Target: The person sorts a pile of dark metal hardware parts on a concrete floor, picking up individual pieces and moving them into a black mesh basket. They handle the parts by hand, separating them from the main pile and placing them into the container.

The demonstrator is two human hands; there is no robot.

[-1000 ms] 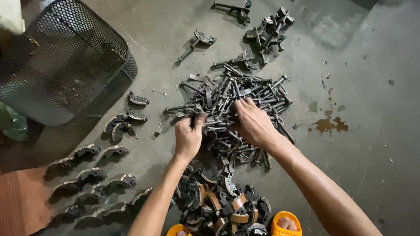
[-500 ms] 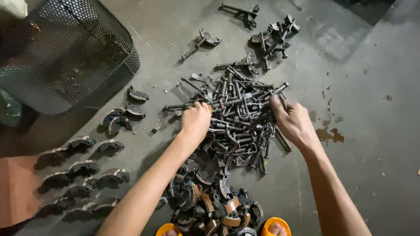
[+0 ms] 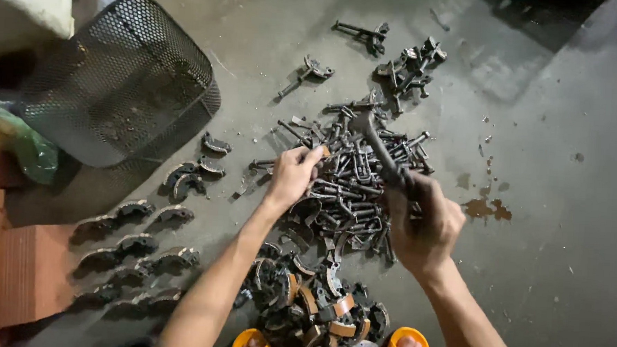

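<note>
My right hand point(image 3: 424, 224) had closed around a long dark metal rod point(image 3: 379, 149) and lifted one end of it clear of the pile of bolts point(image 3: 353, 186); half a second earlier that hand lay flat and empty on the right edge of the pile. The rod slanted up and to the left from my fist, its far end above the top of the heap. I read that as 1 piece picked out of the tangle. My left hand point(image 3: 294, 176) had slid to the upper left of the pile, fingers curled down among the bolts; I could not tell whether it actually pinched one or only pressed on them.

Nearer me lay a second heap, of curved brake shoes point(image 3: 310, 302), between my 2 orange sandals point(image 3: 408, 344). Rows of the same curved pieces point(image 3: 135, 246) sat on the concrete floor point(image 3: 557, 205) to the left, beside a black mesh basket point(image 3: 118, 82) tipped on its side.

My fist hid the rod's lower end, so its full shape stayed unclear. The frame cut off the sandals and both forearms, and the small cluster of parts point(image 3: 410, 63) at the top was too dark to sort.
</note>
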